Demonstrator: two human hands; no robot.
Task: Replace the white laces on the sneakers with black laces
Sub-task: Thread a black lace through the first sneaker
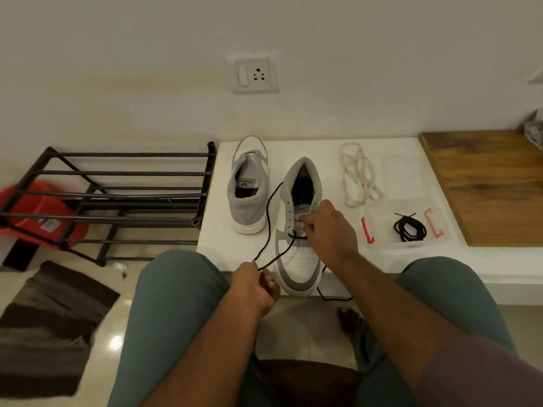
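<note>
Landmark: the near sneaker (296, 245), white and grey, toe toward the person, standing on the low white counter (323, 148) at its front edge.
Black lace (269, 212): threaded across the lowest eyelets of the near sneaker; one length loops out to the sneaker's left and comes back down to the left hand, the other end trails off the toe side and hangs over the counter's front edge.
Left hand (255, 286): just off the sneaker's toe, fingers (269, 284) curled, pinching the black lace.
Right hand (329, 230): over the sneaker's eyelet rows, fingers bent down at the tongue; what they grip I cannot tell.
Second sneaker (249, 186): just beside the near one, on its left and a little farther back, no lace in view.
White laces (358, 174): loose tangle on the counter, to the right of the near sneaker.
Spare black lace (410, 229): coiled, farther right, between two red clips (367, 230).
Shoe rack (117, 201): black metal, on the floor left of the sneakers.
Wall socket (254, 73): on the wall beyond the sneakers.
</note>
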